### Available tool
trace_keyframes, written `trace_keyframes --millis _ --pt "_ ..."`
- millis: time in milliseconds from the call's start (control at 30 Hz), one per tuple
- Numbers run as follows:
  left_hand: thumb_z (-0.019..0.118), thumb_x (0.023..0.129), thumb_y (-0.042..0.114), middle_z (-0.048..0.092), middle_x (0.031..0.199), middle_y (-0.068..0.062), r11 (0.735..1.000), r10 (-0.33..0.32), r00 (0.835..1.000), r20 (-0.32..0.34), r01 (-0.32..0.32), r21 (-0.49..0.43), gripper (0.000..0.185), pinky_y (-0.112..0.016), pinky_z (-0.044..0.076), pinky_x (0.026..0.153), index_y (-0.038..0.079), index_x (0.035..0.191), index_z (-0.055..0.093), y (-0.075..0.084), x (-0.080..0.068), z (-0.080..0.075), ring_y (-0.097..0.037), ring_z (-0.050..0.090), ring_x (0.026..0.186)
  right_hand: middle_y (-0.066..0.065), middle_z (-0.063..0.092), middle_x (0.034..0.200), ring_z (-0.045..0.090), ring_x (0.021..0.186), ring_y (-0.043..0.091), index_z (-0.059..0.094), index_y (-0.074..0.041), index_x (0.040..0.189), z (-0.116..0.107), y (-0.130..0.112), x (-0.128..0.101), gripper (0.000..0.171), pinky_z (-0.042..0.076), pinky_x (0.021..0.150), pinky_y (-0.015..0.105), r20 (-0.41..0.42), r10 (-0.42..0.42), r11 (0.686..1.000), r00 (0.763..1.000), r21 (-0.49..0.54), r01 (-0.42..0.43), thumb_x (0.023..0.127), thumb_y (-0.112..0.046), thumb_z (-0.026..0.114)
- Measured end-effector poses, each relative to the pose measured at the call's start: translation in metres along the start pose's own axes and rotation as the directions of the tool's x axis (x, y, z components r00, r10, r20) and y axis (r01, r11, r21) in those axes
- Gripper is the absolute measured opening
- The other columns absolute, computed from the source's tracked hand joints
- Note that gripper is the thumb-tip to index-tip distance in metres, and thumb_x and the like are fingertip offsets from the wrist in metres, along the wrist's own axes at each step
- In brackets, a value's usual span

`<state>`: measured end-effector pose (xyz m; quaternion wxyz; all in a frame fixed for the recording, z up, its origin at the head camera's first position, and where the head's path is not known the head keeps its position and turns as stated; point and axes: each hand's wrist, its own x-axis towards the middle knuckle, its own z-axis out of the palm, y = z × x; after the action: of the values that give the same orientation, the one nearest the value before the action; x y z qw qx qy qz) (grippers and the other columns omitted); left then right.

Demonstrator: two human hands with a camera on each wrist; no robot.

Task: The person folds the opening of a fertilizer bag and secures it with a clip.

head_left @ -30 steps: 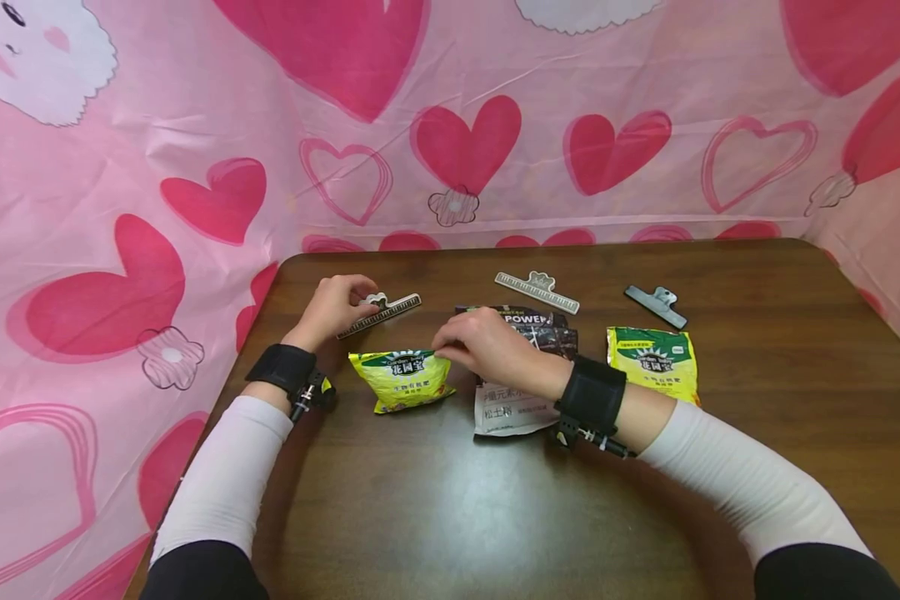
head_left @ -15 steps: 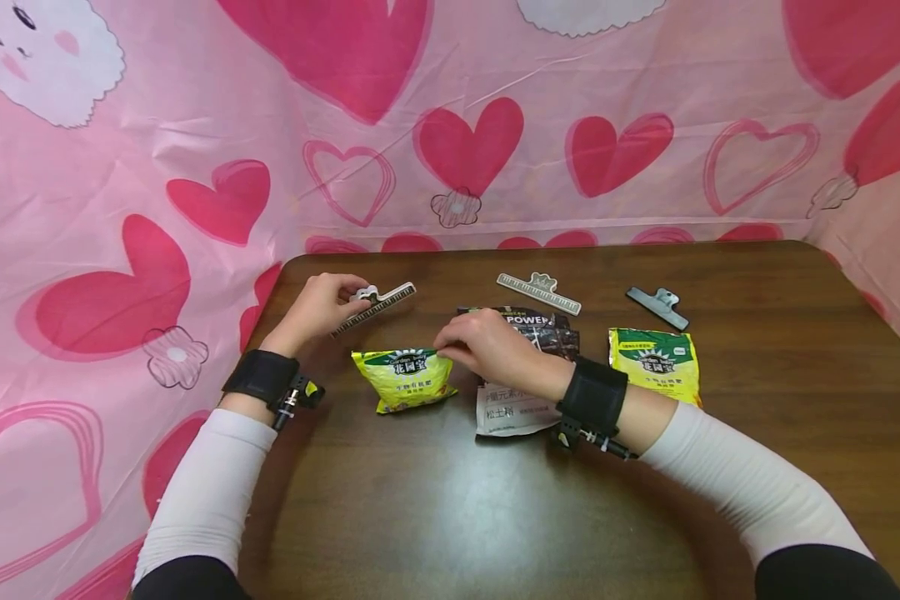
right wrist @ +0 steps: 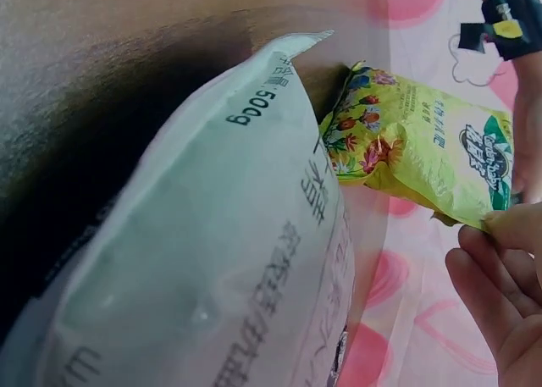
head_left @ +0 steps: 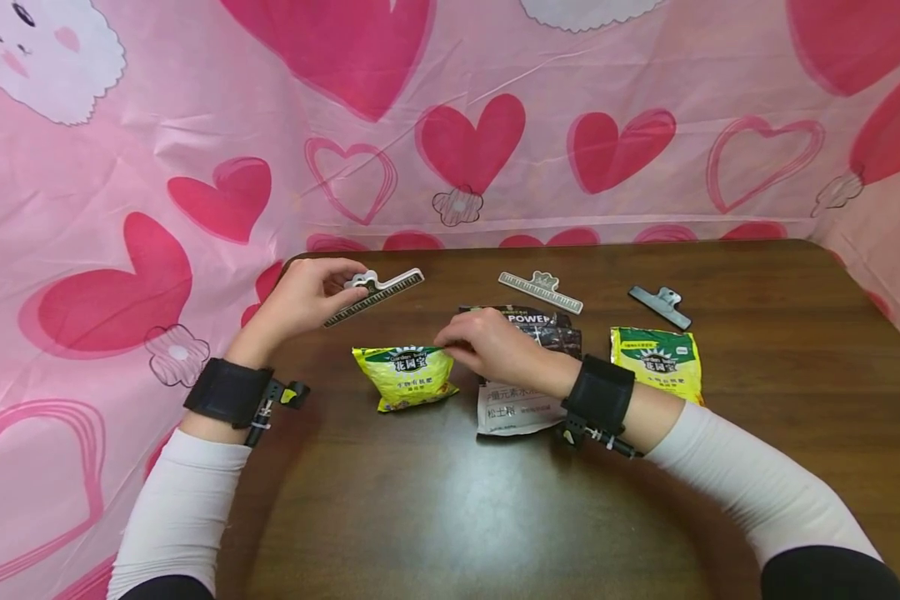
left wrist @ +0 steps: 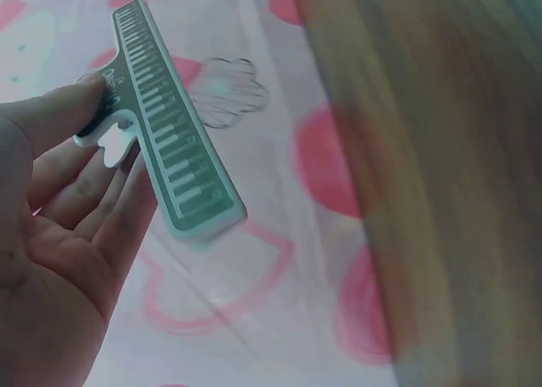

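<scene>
Table (head_left: pixel 645 500) carries three bags. The yellow bag (head_left: pixel 407 375) sits left of centre, just beside the dark bag (head_left: pixel 521 367); a second yellow bag (head_left: pixel 656 360) lies at 3 o'clock of that, well apart from the first.

Risks, as a judgement: the right hand (head_left: pixel 495 346) only pinches a corner of the yellow bag's top edge. A thin pinch like that may slip, or the bag may slump and its mouth spread, so a clip would bite on one layer or miss. The clip (head_left: pixel 375 296) is held by its tail end only, long jaw sticking out toward 2 o'clock; a loose pinch could let it twist or drop on the table. The dark bag touching the yellow one could get dragged along.

Pose: the left hand (head_left: pixel 307 296) is raised off the table at 10 o'clock of the yellow bag, thumb on top and fingers (left wrist: pixel 85 201) underneath, holding the clip. The right forearm lies across the dark bag, wrist low, fingertips (right wrist: pixel 491 273) closed on the bag edge.

Two spare clips rest at 12 o'clock: a white clip (head_left: pixel 540 292) and a grey clip (head_left: pixel 660 306).
</scene>
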<state>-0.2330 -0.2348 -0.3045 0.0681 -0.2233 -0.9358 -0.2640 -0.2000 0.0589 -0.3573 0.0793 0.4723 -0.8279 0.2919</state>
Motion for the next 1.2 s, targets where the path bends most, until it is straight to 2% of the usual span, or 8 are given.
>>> trace_keyframes --millis 133,267,400,500,567,733,933,1200 --pt "0.079 0.084 0.017 0.075 0.094 -0.007 0.999 0.052 0.999 -0.009 -0.052 0.006 0.03 -0.032 0.056 0.076 0.009 0.113 0.073 0.014 -0.005 -0.009 -0.017 0.068 0.08 0.003 0.075 0.099 0.07 0.092 0.014 0.076 -0.01 0.103 -0.001 0.002 -0.002 0.014 0.056 0.084 0.03 0.005 0.012 0.999 1.0 0.03 -0.013 0.093 -0.006 0.067" --pt "0.079 0.084 0.015 0.076 0.095 -0.009 0.992 0.129 0.992 -0.006 -0.129 0.001 0.029 -0.037 0.058 0.075 0.006 0.112 0.074 0.024 -0.01 -0.015 -0.019 0.068 0.08 0.002 0.076 0.101 0.07 0.093 0.013 0.076 -0.011 0.104 -0.001 0.004 -0.003 0.014 0.056 0.083 0.029 0.012 0.043 0.997 0.999 0.057 -0.043 0.093 -0.008 0.067" --pt "0.08 0.082 0.014 0.076 0.093 -0.009 0.983 0.182 0.983 -0.005 -0.182 -0.008 0.03 -0.033 0.06 0.074 0.005 0.11 0.074 0.029 -0.015 -0.017 -0.016 0.069 0.077 0.001 0.076 0.101 0.07 0.092 0.012 0.076 -0.013 0.103 -0.001 0.004 -0.004 0.013 0.056 0.081 0.029 0.016 0.075 0.993 0.997 0.085 -0.076 0.093 -0.01 0.068" --pt "0.082 0.08 0.013 0.076 0.09 -0.007 0.98 0.199 0.98 -0.004 -0.199 -0.008 0.031 -0.03 0.06 0.072 0.005 0.109 0.075 0.031 -0.018 -0.018 -0.013 0.069 0.074 0.001 0.076 0.1 0.07 0.091 0.011 0.076 -0.014 0.102 -0.001 0.004 -0.004 0.012 0.056 0.079 0.03 0.022 0.102 0.988 0.995 0.113 -0.104 0.093 -0.012 0.069" --pt "0.083 0.08 0.012 0.076 0.089 -0.006 0.978 0.209 0.978 -0.006 -0.209 -0.016 0.031 -0.034 0.06 0.071 0.005 0.108 0.075 0.032 -0.021 -0.018 -0.013 0.069 0.074 0.0 0.076 0.099 0.07 0.09 0.011 0.077 -0.015 0.101 -0.002 0.005 -0.004 0.011 0.056 0.079 0.031 0.025 0.121 0.984 0.992 0.132 -0.123 0.093 -0.013 0.069" --pt "0.083 0.078 0.009 0.075 0.087 -0.003 0.967 0.25 0.968 -0.001 -0.25 -0.044 0.029 -0.027 0.06 0.068 0.005 0.105 0.076 0.035 -0.024 -0.019 -0.009 0.066 0.072 -0.002 0.076 0.097 0.067 0.082 0.007 0.077 -0.016 0.099 -0.002 0.006 -0.005 0.01 0.055 0.075 0.034 0.029 0.161 0.972 0.986 0.17 -0.164 0.093 -0.015 0.07" --pt "0.085 0.076 0.008 0.075 0.082 0.0 0.952 0.299 0.953 0.039 -0.296 -0.073 0.027 -0.021 0.058 0.064 0.007 0.102 0.076 0.035 -0.026 -0.016 -0.004 0.063 0.065 -0.003 0.076 0.094 0.06 0.071 0.003 0.077 -0.016 0.098 -0.001 0.008 -0.006 0.009 0.048 0.066 0.025 0.032 0.192 0.964 0.981 0.182 -0.195 0.093 -0.016 0.07" --pt "0.083 0.078 0.011 0.076 0.088 -0.001 0.957 0.284 0.953 0.103 -0.274 -0.1 0.025 -0.022 0.057 0.064 0.009 0.102 0.076 0.036 -0.026 -0.015 -0.005 0.065 0.068 -0.003 0.077 0.097 0.064 0.075 0.003 0.077 -0.017 0.1 -0.002 0.007 -0.007 0.01 0.049 0.067 0.022 0.043 0.217 0.957 0.975 0.189 -0.222 0.093 -0.016 0.069"
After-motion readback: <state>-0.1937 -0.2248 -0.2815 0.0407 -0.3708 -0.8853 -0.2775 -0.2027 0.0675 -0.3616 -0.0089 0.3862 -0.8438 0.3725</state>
